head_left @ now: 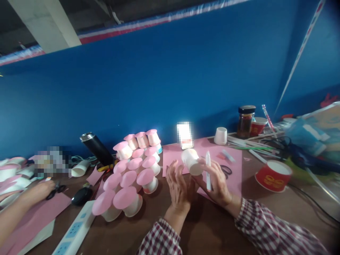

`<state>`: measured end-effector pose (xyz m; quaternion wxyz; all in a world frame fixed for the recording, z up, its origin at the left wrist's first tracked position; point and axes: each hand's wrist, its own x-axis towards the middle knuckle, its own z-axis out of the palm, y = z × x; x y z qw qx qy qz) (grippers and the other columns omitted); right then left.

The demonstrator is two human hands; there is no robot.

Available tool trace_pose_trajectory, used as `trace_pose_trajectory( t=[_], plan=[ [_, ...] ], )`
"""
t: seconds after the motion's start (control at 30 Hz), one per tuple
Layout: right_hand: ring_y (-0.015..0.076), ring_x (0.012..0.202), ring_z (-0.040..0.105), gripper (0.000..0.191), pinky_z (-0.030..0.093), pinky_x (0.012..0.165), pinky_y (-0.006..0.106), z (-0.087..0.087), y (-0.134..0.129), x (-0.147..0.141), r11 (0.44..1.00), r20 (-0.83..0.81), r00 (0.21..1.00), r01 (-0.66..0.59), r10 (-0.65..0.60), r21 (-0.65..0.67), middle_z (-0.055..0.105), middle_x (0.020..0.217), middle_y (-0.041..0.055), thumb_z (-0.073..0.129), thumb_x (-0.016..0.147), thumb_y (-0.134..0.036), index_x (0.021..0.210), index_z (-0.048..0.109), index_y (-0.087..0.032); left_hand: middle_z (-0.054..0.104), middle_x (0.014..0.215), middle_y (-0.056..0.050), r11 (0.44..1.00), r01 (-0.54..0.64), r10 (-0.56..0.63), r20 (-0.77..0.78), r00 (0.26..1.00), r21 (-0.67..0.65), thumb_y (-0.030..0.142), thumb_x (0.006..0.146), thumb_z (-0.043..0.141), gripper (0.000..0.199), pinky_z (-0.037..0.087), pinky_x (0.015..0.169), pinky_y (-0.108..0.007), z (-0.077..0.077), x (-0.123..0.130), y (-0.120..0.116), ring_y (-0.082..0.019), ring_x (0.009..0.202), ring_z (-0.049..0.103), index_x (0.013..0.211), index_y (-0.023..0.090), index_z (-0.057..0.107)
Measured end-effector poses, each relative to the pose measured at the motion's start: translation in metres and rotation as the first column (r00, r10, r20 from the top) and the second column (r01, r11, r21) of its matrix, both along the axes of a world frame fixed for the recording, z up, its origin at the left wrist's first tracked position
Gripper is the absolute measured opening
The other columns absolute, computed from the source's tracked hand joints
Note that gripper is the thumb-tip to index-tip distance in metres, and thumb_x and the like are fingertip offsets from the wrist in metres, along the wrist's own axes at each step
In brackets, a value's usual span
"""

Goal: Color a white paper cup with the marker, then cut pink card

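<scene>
A white paper cup [190, 159] lies tilted over the pink paper [172, 156], its end turned toward me. My right hand [216, 180] grips the cup's lower side and also holds a white marker pen [208, 173], which points upward between its fingers. Just left of the cup, my left hand [179, 186] is open with its fingers stretched out; whether its fingertips touch the cup I cannot tell. Scissors [226, 171] with dark handles lie partly behind my right hand. To my left stand several cups topped with pink paper discs [128, 178].
Behind the pink paper stands another white cup [220, 136], near a dark-lidded jar [245, 122]. A red paper bowl [273, 176] sits at right. At left are a black flask [97, 148], a power strip [75, 228] and another person's hand [42, 191] with scissors. A blue partition [170, 78] rises behind.
</scene>
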<state>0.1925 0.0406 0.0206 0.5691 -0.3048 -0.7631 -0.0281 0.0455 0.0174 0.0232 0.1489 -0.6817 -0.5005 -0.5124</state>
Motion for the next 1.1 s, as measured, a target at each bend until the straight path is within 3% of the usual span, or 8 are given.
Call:
trace_pose_trajectory(
  t=[0.23,0.33,0.4,0.53,0.67,0.73,0.9,1.1],
  plan=[
    [0.0316,0.103,0.059,0.050,0.046,0.089,0.053,0.002,-0.008,-0.006,0.984,-0.051,0.999,-0.017,0.008,-0.176,0.063,0.111,0.0102,0.069,0.075,-0.026,0.120,0.049,-0.026,0.055,0.120,-0.016,0.986,0.163,-0.160,0.089,0.983,-0.030,0.030,0.077,0.062,0.047,0.026,0.105,-0.056,-0.007,-0.007,0.005,-0.031,0.123,0.043,0.119,0.018,0.044],
    [0.0319,0.106,0.057,0.057,0.046,0.090,0.051,0.004,-0.008,-0.008,0.978,-0.113,0.993,-0.048,0.026,-0.202,0.061,0.116,0.0117,0.072,0.072,-0.032,0.122,0.047,-0.024,0.058,0.116,-0.014,0.934,0.305,-0.214,0.393,0.894,-0.186,0.038,0.070,0.069,0.052,0.032,0.102,-0.052,-0.005,-0.007,0.006,-0.031,0.116,0.050,0.115,0.019,0.050],
    [0.0295,0.106,0.057,0.053,0.047,0.089,0.048,0.005,-0.006,-0.010,0.973,-0.209,0.978,-0.038,-0.011,-0.226,0.059,0.118,0.0125,0.068,0.076,-0.031,0.124,0.045,-0.023,0.061,0.112,-0.012,0.836,0.492,-0.187,0.718,0.670,-0.242,0.041,0.071,0.070,0.056,0.042,0.093,-0.045,-0.001,-0.006,0.007,-0.028,0.105,0.057,0.118,0.020,0.048],
    [0.0221,0.093,0.061,0.030,0.048,0.083,0.041,0.006,0.000,-0.013,0.933,-0.419,0.907,-0.112,-0.044,-0.341,0.063,0.104,0.0089,0.051,0.090,-0.027,0.119,0.046,-0.022,0.066,0.101,-0.009,0.614,0.789,0.005,1.000,-0.005,0.001,0.046,0.079,0.061,0.042,0.049,0.079,-0.034,0.009,-0.004,0.010,-0.020,0.089,0.063,0.109,0.017,0.055],
    [0.0208,0.083,0.063,0.024,0.048,0.079,0.038,0.002,0.005,-0.013,0.858,-0.437,0.894,-0.145,-0.100,-0.493,0.066,0.090,0.0080,0.040,0.096,-0.033,0.096,0.059,-0.019,0.068,0.087,-0.008,0.553,0.811,0.106,0.950,-0.295,0.190,0.042,0.076,0.065,0.036,0.051,0.075,-0.034,0.014,-0.007,0.011,-0.019,0.079,0.064,0.097,0.013,0.062],
    [0.0218,0.083,0.063,0.026,0.047,0.082,0.039,-0.001,0.005,-0.011,0.846,-0.388,0.914,-0.109,-0.122,-0.522,0.067,0.085,0.0073,0.042,0.095,-0.036,0.089,0.062,-0.019,0.069,0.085,-0.008,0.539,0.807,0.113,0.929,-0.353,0.241,0.041,0.077,0.065,0.034,0.051,0.076,-0.035,0.014,-0.009,0.011,-0.020,0.078,0.064,0.095,0.012,0.063],
    [0.0208,0.081,0.064,0.024,0.051,0.077,0.037,-0.007,0.005,-0.012,0.852,-0.395,0.916,-0.152,-0.069,-0.501,0.066,0.086,0.0047,0.046,0.093,-0.033,0.113,0.054,-0.023,0.069,0.084,-0.007,0.558,0.785,0.146,0.899,-0.412,0.269,0.037,0.080,0.062,0.027,0.051,0.077,-0.035,0.012,-0.009,0.011,-0.019,0.078,0.064,0.093,0.013,0.064],
    [0.0217,0.086,0.065,0.026,0.054,0.076,0.038,-0.004,0.003,-0.019,0.872,-0.318,0.948,-0.168,0.015,-0.459,0.065,0.098,0.0078,0.055,0.087,-0.028,0.112,0.050,-0.023,0.070,0.087,-0.007,0.568,0.785,0.136,0.912,-0.386,0.247,0.031,0.079,0.062,0.021,0.051,0.074,-0.030,0.014,-0.009,0.014,-0.018,0.080,0.065,0.089,0.013,0.066]
  ],
)
